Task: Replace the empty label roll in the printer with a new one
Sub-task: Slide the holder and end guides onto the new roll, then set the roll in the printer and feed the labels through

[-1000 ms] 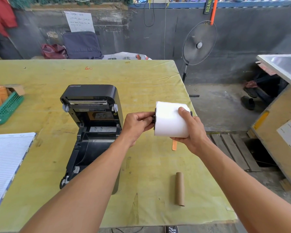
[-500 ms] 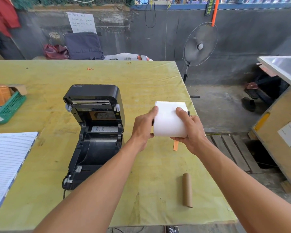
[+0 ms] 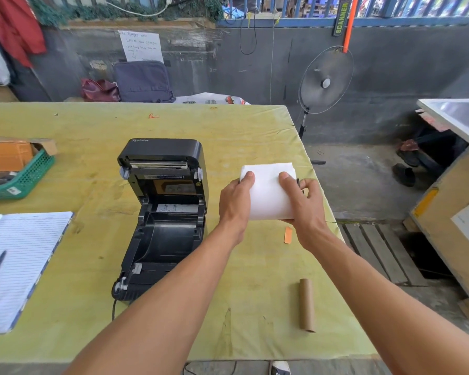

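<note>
A black label printer (image 3: 163, 212) stands on the yellow-green table (image 3: 92, 125) with its lid tilted up and its roll bay bare. To its right, above the table, both hands hold a full white label roll (image 3: 268, 194). My left hand (image 3: 234, 201) grips the roll's left end, thumb on top. Around the right end my right hand (image 3: 303, 205) is wrapped, and a bit of black spindle shows past its fingers. An empty brown cardboard core (image 3: 307, 305) lies on the table near the front right.
A small orange strip (image 3: 288, 235) lies under the roll. A lined notebook (image 3: 19, 263) with a pen sits at the left front, a green basket (image 3: 25, 175) behind it. The printer's cable runs off the front edge. A fan (image 3: 326, 79) stands past the table's right edge.
My left hand has moved from the spindle end onto the roll's left side, thumb on top. The roll has turned slightly in both hands and stays in about the same place.
</note>
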### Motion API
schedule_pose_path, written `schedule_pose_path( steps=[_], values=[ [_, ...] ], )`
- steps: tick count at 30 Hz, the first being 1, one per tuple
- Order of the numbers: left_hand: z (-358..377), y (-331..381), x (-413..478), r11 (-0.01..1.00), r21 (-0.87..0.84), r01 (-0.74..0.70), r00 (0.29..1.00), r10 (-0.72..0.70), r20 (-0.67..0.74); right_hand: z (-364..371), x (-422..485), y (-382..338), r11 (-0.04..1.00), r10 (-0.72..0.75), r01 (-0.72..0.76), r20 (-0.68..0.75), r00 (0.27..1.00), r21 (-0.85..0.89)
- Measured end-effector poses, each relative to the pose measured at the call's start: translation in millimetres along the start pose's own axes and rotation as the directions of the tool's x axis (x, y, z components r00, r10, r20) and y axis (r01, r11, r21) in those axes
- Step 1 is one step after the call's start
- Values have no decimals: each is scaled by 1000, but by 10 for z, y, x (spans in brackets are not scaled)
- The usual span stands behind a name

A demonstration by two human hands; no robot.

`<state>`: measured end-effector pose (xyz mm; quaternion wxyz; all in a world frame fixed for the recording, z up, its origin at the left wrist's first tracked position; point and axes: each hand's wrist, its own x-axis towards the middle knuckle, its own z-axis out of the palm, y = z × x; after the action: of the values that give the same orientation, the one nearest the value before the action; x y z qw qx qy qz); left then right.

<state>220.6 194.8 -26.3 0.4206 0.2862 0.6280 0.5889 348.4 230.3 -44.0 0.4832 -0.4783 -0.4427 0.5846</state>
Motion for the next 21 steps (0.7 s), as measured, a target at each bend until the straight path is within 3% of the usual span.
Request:
schedule_pose_path(
  steps=[4,11,15,21],
  values=[
    [-51,72,-17,995,-47,86,996,-87,-21,50,-119,13,997,-77,77,22,997,-10],
    [-185,42,-105,995,-93,-31,982,13,-190,169,-301,-34,993,-21,-3,200,980,120],
    [-350,212,-95,995,-95,26,979,-45,-197,191,-420,-34,982,-26,-32,299,954,187],
    [-669,162,-149,988,-127,84,968,-111,-226,405,-701,-24,993,-86,95,118,989,-72]
  ],
)
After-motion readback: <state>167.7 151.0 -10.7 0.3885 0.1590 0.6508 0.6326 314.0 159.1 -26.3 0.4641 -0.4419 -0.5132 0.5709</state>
